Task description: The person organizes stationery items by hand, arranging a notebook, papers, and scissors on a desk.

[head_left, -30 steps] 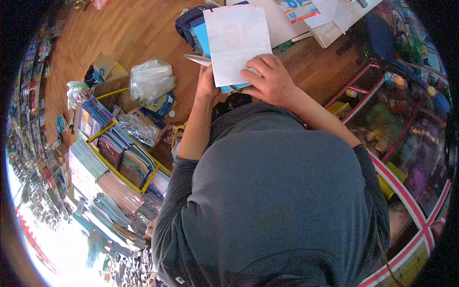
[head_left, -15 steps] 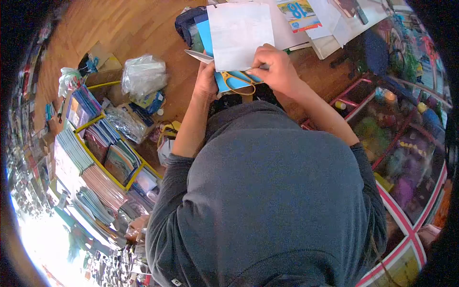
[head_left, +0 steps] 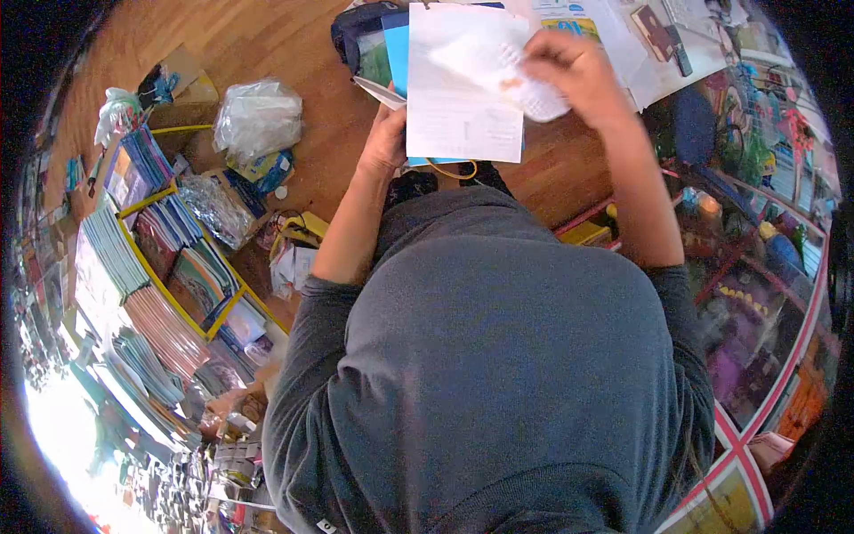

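My left hand [head_left: 384,142] grips the left edge of a white paper sheet [head_left: 463,133], with a blue sheet [head_left: 397,58] behind it. A pale pointed piece [head_left: 378,92], perhaps a scissor blade, sticks out above this hand. Below the paper shows part of the yellow handle of the scissors [head_left: 455,171]; the rest is hidden. My right hand [head_left: 574,76], blurred by motion, is raised at the paper's upper right with its fingers drawn together. A thin white piece with a grid-like pattern [head_left: 543,102] hangs at its fingertips and overlaps the sheet.
A white table [head_left: 645,84] with papers, a brown notebook [head_left: 652,34] and a dark remote-like object [head_left: 682,60] lies ahead right. On the left stand yellow-edged shelves of booklets [head_left: 182,303] and a clear plastic bag [head_left: 258,118]. A glass display case [head_left: 738,329] is at right.
My right hand has moved up and right from the paper's lower edge, and the white patterned piece now shows at its fingers. The sheet sits lower, covering most of the scissor handles.
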The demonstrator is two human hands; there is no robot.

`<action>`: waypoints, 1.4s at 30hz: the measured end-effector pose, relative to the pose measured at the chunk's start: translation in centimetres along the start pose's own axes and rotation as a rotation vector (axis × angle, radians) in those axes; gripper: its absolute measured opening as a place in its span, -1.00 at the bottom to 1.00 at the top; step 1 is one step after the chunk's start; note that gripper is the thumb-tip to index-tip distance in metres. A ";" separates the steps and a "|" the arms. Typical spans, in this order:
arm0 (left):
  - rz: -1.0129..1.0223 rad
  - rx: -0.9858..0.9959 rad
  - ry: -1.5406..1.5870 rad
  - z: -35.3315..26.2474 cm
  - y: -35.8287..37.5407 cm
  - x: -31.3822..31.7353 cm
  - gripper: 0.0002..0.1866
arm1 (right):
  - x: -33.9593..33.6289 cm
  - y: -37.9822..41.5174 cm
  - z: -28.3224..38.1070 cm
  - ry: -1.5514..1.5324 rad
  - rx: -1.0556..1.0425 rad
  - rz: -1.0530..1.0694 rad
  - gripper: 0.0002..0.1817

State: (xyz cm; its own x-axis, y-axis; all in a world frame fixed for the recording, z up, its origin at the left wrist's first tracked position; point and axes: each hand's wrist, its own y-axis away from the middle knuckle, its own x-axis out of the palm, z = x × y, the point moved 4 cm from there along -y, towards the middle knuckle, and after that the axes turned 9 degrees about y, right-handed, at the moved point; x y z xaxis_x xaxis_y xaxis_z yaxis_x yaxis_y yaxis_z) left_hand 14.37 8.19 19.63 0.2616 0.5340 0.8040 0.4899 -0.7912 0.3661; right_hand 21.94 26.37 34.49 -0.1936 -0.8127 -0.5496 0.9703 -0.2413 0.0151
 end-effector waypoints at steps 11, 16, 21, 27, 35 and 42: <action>0.082 0.047 -0.004 -0.6 0.2 -0.4 -0.35 | -7.4 -5.9 9.9 0.473 -0.244 -0.275 -0.96; 0.037 0.075 0.047 -1.2 0.5 -0.2 -0.38 | -4.6 -5.6 10.4 0.710 -0.484 -0.259 -0.87; -0.086 0.076 0.087 -1.6 0.5 -0.4 -0.44 | 5.2 -1.0 5.7 0.829 -0.562 0.102 -0.91; -0.056 0.076 0.163 -1.7 -0.4 -1.5 -0.60 | 10.3 1.5 4.4 0.938 -0.536 0.121 -0.82; 0.008 0.174 0.101 -3.1 0.8 -0.5 -0.53 | 9.8 0.7 3.3 0.821 -0.566 0.069 -0.90; -0.007 0.177 0.083 -3.0 1.3 -0.8 -0.48 | 7.8 -1.4 3.4 0.389 -0.280 0.194 -0.86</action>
State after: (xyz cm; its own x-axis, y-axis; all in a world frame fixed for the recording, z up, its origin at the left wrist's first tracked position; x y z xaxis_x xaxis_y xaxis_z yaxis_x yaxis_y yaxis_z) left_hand 12.28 5.80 20.85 0.1922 0.5069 0.8403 0.6322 -0.7189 0.2891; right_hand 18.55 18.54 33.06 0.0107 -0.5585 -0.8294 0.9949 0.0893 -0.0473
